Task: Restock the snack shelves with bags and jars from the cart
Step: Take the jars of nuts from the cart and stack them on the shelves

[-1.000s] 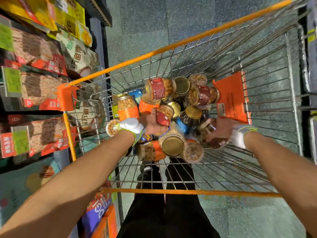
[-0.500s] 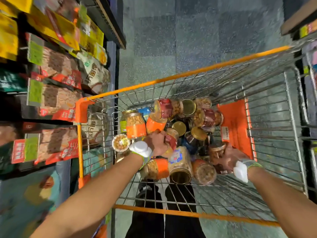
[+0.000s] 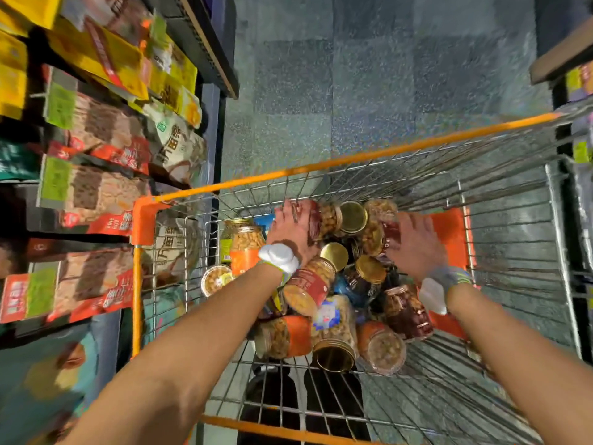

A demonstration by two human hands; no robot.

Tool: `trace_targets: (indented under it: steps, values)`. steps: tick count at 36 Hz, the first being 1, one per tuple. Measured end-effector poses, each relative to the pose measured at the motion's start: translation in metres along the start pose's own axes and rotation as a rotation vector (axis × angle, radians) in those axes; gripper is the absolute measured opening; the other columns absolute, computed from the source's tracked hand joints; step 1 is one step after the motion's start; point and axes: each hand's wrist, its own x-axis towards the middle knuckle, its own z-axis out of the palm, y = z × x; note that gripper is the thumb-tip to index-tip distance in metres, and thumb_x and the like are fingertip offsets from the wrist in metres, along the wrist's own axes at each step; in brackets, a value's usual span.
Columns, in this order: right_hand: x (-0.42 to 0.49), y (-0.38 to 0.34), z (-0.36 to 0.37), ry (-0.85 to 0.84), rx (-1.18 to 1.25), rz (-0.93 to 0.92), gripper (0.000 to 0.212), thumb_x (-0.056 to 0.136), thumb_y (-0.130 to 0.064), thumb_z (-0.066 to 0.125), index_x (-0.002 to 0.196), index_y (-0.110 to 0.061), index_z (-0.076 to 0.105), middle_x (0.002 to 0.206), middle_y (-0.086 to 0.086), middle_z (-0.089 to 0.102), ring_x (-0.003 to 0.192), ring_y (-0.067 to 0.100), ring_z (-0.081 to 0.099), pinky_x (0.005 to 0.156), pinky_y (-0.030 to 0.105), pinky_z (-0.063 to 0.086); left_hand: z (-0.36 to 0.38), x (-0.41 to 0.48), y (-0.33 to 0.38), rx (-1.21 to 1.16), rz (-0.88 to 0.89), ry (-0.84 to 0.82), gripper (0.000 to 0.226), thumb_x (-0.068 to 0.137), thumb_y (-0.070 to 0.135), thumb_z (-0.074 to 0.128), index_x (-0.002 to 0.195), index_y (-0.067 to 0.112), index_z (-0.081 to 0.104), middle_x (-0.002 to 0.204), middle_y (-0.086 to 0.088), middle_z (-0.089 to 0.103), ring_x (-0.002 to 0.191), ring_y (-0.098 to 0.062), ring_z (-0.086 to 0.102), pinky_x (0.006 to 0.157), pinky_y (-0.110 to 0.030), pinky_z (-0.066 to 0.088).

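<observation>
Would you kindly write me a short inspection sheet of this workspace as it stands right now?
Surface: cart, a wire basket with an orange rim; its floor bears the load.
Job's things: jars of nuts, many gold-lidded, heaped mostly on their sides; bags fill the shelves at left.
Clutter: orange flap on the cart's right wall.
Hands: left hand lies on a red-labelled jar at the far end; right hand lies on a dark-labelled jar; blur hides whether either grips.
Cables: nothing seen.
Surroundings: speckled grey floor; another shelf at the right edge.
</observation>
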Motion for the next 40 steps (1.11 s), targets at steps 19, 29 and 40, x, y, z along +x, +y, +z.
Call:
trace_targets:
  steps: [19,29,40]
  values:
    - [0.007,0.012,0.025,-0.164,-0.263,-0.085,0.101,0.062,-0.032,0.083,0.145,-0.010,0.029,0.146,0.010,0.036,0.124,0.031,0.048,0.093,0.042,0.053,0.011,-0.014,-0.004,0.230,0.227,0.183,0.086,0.074,0.049,0.068,0.144,0.008,0.040,0.131,-0.022,0.054,0.107,-0.038,0.056,0.078,-0.042,0.050]
    - [-0.031,0.013,0.006,-0.713,-0.260,-0.074,0.112,0.073,-0.027,0.085,0.159,-0.016,0.014,0.164,0.010,0.018,0.151,0.030,0.020,0.119,0.035,0.027,0.022,-0.062,0.020,0.241,0.439,-0.199,0.090,0.080,0.066,0.069,0.144,0.014,0.033,0.090,-0.005,0.062,0.073,-0.027,0.061,0.054,-0.026,0.034]
    - [0.066,0.004,0.007,-0.206,-0.065,0.077,0.072,0.089,-0.030,0.064,0.150,-0.009,0.033,0.144,0.019,0.045,0.132,0.038,0.042,0.107,0.044,0.040,0.030,-0.042,0.027,-0.064,0.365,-0.020,0.035,0.100,0.032,0.041,0.112,0.008,0.063,0.111,-0.012,0.062,0.098,-0.032,0.061,0.075,-0.036,0.045]
